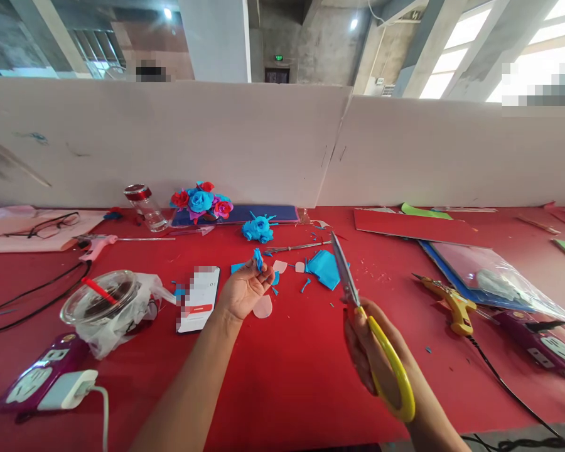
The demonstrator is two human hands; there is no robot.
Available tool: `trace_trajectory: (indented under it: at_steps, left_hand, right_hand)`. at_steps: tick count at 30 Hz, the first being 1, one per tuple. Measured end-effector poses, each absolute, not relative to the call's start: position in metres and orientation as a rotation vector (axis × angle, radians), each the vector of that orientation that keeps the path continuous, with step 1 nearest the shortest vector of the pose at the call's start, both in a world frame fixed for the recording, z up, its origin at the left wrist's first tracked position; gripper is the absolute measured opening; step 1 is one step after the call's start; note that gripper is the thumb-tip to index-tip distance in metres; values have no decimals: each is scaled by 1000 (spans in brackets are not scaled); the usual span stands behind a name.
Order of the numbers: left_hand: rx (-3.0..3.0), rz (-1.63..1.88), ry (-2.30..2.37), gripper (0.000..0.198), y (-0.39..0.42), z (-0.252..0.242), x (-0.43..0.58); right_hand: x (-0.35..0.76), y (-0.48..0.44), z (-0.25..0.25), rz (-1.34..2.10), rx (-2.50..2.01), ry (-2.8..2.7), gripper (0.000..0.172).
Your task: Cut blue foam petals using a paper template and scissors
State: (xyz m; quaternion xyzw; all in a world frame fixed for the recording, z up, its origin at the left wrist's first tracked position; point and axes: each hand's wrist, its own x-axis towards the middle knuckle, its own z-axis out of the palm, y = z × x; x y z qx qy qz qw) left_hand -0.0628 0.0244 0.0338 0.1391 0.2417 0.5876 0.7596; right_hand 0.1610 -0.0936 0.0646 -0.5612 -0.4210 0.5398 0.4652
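Note:
My left hand [245,290] is raised above the red table, palm partly up, pinching a small blue paper flower piece [258,258] between thumb and fingers. In my right hand [370,342] is a pair of scissors [392,361] with yellow handles; the blades look closed and point up and away. Between the hands lie a blue paper piece [324,269], pale pink paper petals [262,306] and small blue scraps. Just beyond my left hand sits a cluster of blue paper flowers [258,228], near a bundle of thin sticks or wires [299,247].
A phone [200,298], a lidded cup with a red straw [104,298] and a purple power strip [47,370] stand left. Farther back are a glass bottle [145,207] and a paper bouquet [201,201]. A yellow glue gun [447,301] lies right; a white partition [193,138] closes the back.

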Motion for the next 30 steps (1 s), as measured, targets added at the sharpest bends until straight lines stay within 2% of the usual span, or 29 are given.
trace_trajectory:
  at_steps: [6, 10, 14, 21, 30]
  left_hand:
    - [450, 1272, 510, 15, 28, 33, -67]
    - [761, 1416, 992, 2, 38, 20, -77]
    - [1261, 1338, 1444, 9, 48, 9, -91]
    - [1738, 809, 1471, 11, 69, 11, -72]
    - [1804, 814, 1535, 4, 91, 8, -61]
  right_hand:
    - [218, -77, 41, 680, -1836, -1242, 54]
    - [236, -75, 32, 455, -2019, -1257, 52]
    - [247, -72, 24, 154, -2300, -1332, 50]
    - [255, -63, 5, 166, -2409, -1371, 44]
    - [249, -66, 2, 41, -2379, -1443, 42]
